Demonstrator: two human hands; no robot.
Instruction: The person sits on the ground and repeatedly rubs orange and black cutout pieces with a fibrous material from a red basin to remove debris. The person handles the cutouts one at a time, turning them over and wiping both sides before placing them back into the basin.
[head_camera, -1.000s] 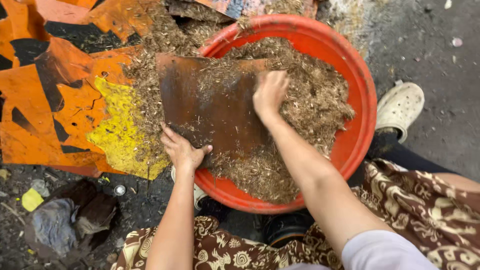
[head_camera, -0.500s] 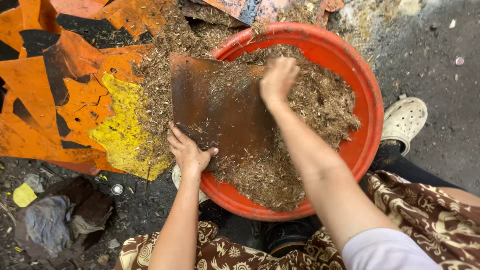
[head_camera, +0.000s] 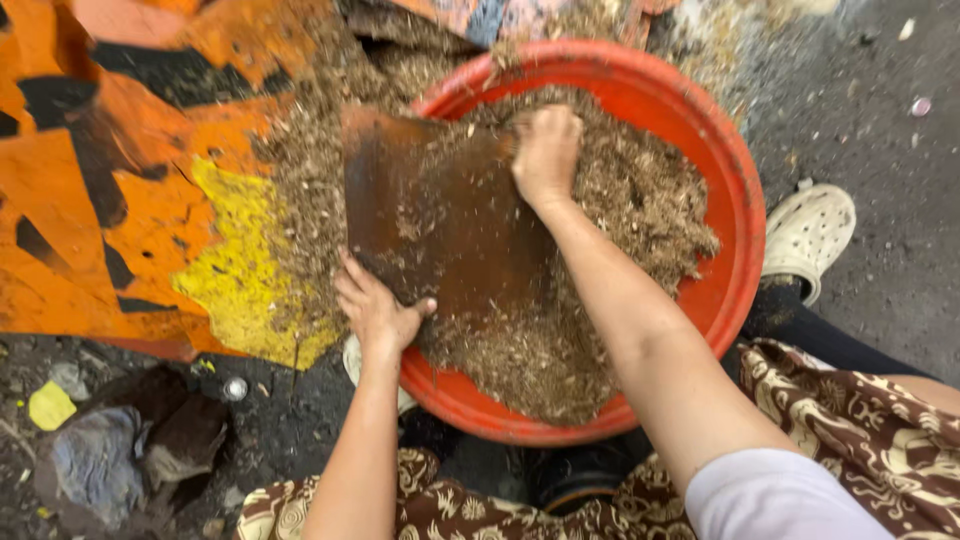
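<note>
Rusty brown metal sheet (head_camera: 440, 215), flat, lay tilted over the left rim of the red basin (head_camera: 735, 200), long axis running from the near left corner up and away toward the far rim, resting on the dry chopped plant matter (head_camera: 640, 200) that filled the basin. Left hand (head_camera: 375, 310) clasped the sheet's near lower corner, fingers curled over its edge; right hand (head_camera: 545, 150), closed in a fist, gripped the far upper edge. An orange and yellow painted tarp (head_camera: 150, 220) lay left of the basin
</note>
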